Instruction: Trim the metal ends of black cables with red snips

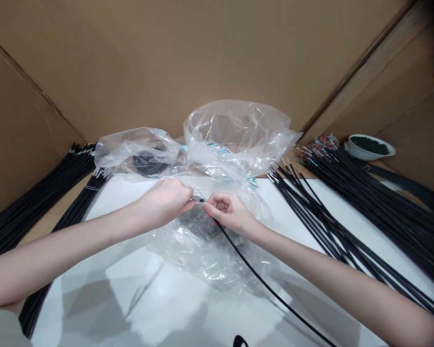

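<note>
Over the plastic bag in the middle, my right hand (228, 212) pinches a black cable (260, 279) close to its end. The cable runs from these fingers down toward the bottom right. My left hand (171, 198) is closed beside the cable end, its thumb and fingertips nearly meeting the right fingertips. A small silvery piece shows at the left fingertips, too small to name. A thin pale tip (198, 192) sticks up between the hands. Below them lies a clear plastic bag (217, 260) with many tiny grey parts (198, 225) inside.
Cable bundles lie at left (32, 188) and right (379, 202), with a looser cable group (321, 226) nearer. A white bowl (361, 153) of dark small pieces stands back right. Clear bags (238, 125) rise at the back against cardboard walls (217, 58). The tabletop (159, 308) is white.
</note>
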Demonstrator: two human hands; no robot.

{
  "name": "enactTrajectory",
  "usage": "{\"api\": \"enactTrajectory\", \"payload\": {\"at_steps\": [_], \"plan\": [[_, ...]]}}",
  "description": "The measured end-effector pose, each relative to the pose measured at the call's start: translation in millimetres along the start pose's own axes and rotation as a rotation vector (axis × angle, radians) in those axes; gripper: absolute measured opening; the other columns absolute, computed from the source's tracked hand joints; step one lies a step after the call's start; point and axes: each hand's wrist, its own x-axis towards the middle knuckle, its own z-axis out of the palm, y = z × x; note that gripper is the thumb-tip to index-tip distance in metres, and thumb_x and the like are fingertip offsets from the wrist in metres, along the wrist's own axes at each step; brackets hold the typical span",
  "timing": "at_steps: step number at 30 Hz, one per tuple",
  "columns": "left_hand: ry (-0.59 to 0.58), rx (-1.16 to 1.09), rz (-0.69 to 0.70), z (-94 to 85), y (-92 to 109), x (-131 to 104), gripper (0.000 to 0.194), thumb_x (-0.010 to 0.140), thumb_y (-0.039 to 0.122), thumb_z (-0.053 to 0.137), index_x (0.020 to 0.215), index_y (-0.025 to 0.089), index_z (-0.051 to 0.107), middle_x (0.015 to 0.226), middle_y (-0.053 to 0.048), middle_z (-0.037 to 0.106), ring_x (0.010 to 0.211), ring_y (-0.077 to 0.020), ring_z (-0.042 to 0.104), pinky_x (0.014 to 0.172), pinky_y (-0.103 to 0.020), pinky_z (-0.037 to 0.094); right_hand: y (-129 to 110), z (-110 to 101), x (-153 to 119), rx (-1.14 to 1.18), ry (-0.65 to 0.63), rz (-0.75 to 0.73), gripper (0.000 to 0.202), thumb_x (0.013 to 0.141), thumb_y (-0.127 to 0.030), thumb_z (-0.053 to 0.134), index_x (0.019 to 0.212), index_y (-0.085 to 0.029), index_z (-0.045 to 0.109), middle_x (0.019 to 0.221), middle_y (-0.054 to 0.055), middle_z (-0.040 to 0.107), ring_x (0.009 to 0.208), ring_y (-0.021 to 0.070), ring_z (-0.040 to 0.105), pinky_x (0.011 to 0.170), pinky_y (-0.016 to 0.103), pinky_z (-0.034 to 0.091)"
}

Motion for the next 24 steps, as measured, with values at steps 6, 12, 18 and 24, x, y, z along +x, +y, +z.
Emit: {"api": "enactTrajectory", "payload": {"at_steps": [6, 12, 18, 24], "plan": [[-0.023, 0.018, 0.007, -3.0, 4.4, 2.9, 0.036, 0.090, 0.035, 0.040, 0.073, 0.012, 0.062, 0.060, -0.007, 0.062, 0.051, -0.0163, 0.055, 0.045, -0.025, 0.021, -0.9, 0.4, 3.6, -0.054, -0.038, -0.027, 0.017, 0.075, -0.028, 0.057, 0.064, -0.016, 0.053, 0.054, -0.001, 0.053, 0.046, 0.0080, 0.047, 0.045, 0.020, 0.037], [0.004, 0.000, 0.015, 0.1, -0.2, 0.9, 0.037, 0.090, 0.037, 0.042, 0.071, 0.012, 0.060, 0.057, -0.005, 0.061, 0.050, -0.0157, 0.055, 0.045, -0.025, 0.020, 3.2, 0.7, 2.7, -0.047, 0.014, -0.032, 0.018, 0.076, -0.030, 0.056, 0.065, -0.015, 0.054, 0.057, -0.001, 0.053, 0.046, 0.0083, 0.047, 0.044, 0.021, 0.036], [0.028, 0.036, 0.011, 1.3, 2.5, -0.2, 0.036, 0.090, 0.037, 0.042, 0.071, 0.012, 0.060, 0.058, -0.006, 0.061, 0.050, -0.0162, 0.056, 0.045, -0.026, 0.019, -0.5, -0.6, 2.6, -0.037, 0.011, -0.011, 0.018, 0.073, -0.030, 0.059, 0.063, -0.015, 0.053, 0.053, -0.001, 0.053, 0.044, 0.0079, 0.046, 0.043, 0.020, 0.036], [0.038, 0.007, 0.002, 0.0, 4.1, 2.6, 0.034, 0.090, 0.033, 0.042, 0.069, 0.012, 0.060, 0.055, -0.005, 0.058, 0.046, -0.0141, 0.051, 0.045, -0.025, 0.018, -2.2, 0.2, 3.0, -0.016, 0.034, -0.032, 0.020, 0.071, -0.031, 0.062, 0.061, -0.016, 0.052, 0.053, -0.002, 0.053, 0.045, 0.0076, 0.045, 0.044, 0.021, 0.035]]}}
